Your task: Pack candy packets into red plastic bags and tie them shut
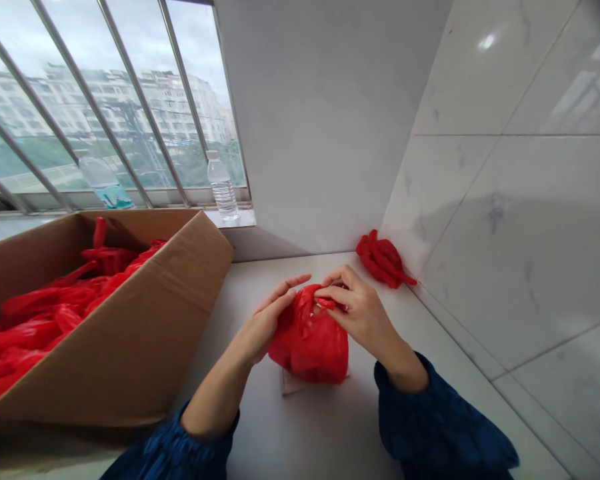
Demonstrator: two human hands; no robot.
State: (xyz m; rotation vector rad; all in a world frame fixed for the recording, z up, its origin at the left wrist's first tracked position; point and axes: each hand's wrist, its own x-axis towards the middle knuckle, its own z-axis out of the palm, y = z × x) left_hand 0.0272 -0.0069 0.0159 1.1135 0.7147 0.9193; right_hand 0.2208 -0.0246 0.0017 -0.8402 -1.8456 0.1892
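A bulging red plastic bag (307, 347) stands on the pale counter (330, 427), on top of a small white piece of paper (291, 385). My right hand (357, 307) pinches the bag's twisted handles at the top. My left hand (267, 320) lies against the bag's left side with its fingers stretched out along it. Both forearms come from dark blue sleeves at the bottom of the view.
A large open cardboard box (145, 340) full of red plastic bags (35, 320) stands at the left. Another bundle of red bags (383, 260) lies in the corner by the tiled wall. Two water bottles (223, 187) stand on the window sill behind bars.
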